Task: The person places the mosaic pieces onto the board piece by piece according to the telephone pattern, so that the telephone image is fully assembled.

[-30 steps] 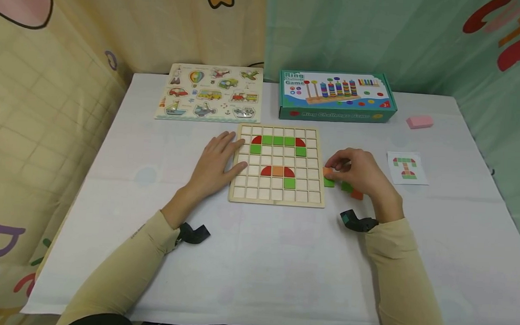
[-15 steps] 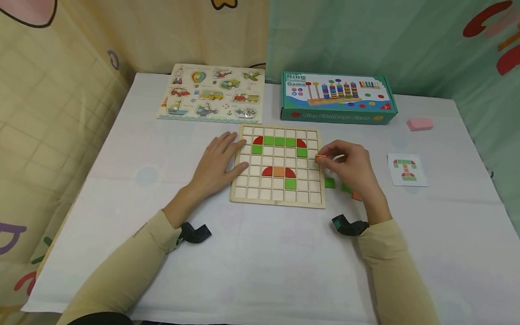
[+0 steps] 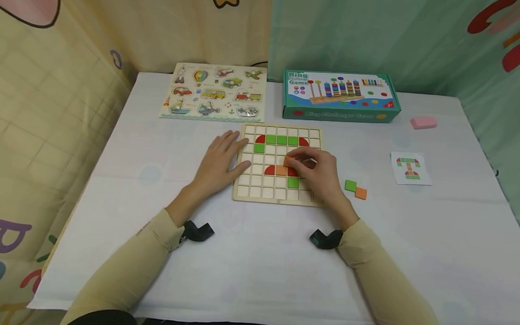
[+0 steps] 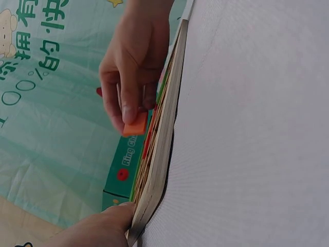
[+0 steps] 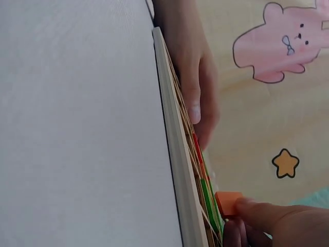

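A wooden grid board (image 3: 258,200) lies mid-table, its cells partly filled with green square tiles (image 3: 282,140), red quarter-round tiles (image 3: 270,170) and one orange tile (image 3: 281,170). My left hand (image 3: 218,162) rests on the board's left edge with fingers extended. Over the board, my right hand (image 3: 317,171) pinches an orange square tile (image 4: 134,125) between thumb and fingers, just above the row holding the other orange tile. In the right wrist view this pinched tile (image 5: 227,204) stands off the grid. My right hand hides the board's right part.
Right of the board lie a loose green tile (image 3: 350,185) and a loose orange tile (image 3: 360,193). A pattern card (image 3: 411,168) and a pink block (image 3: 424,122) are farther right. Behind stand a vehicle puzzle (image 3: 212,92) and a Ring Challenge Game box (image 3: 341,97).
My right hand has picked up the orange tile from beside the board and carried it leftward over the grid. My left hand has stayed on the board's edge.
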Demonstrator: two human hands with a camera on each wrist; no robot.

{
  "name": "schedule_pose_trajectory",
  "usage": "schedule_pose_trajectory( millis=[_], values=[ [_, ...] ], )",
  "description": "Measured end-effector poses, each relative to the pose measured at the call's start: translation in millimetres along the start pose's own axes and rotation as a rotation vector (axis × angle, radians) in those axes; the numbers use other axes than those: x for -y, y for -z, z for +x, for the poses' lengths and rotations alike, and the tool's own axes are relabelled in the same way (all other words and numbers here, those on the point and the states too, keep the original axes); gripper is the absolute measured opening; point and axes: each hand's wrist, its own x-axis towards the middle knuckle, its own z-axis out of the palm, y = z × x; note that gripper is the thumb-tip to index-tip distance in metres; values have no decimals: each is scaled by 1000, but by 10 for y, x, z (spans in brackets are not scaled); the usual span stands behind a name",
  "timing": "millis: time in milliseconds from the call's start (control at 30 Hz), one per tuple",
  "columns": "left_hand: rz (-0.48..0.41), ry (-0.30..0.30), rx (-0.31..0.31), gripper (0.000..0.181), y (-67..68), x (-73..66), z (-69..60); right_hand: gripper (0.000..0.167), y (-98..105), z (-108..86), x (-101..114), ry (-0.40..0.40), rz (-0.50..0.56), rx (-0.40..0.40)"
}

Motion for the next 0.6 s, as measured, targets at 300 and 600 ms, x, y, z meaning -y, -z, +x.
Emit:
schedule_pose_trajectory(
  millis=[300,600],
  values=[
    [-1,2,3,66,2,-6,5,28,-98,10,-41,117,-144,5],
    [-2,0,2,65,7,-1,4,24,-125,-4,-21,218,-196,54]
  ],
)
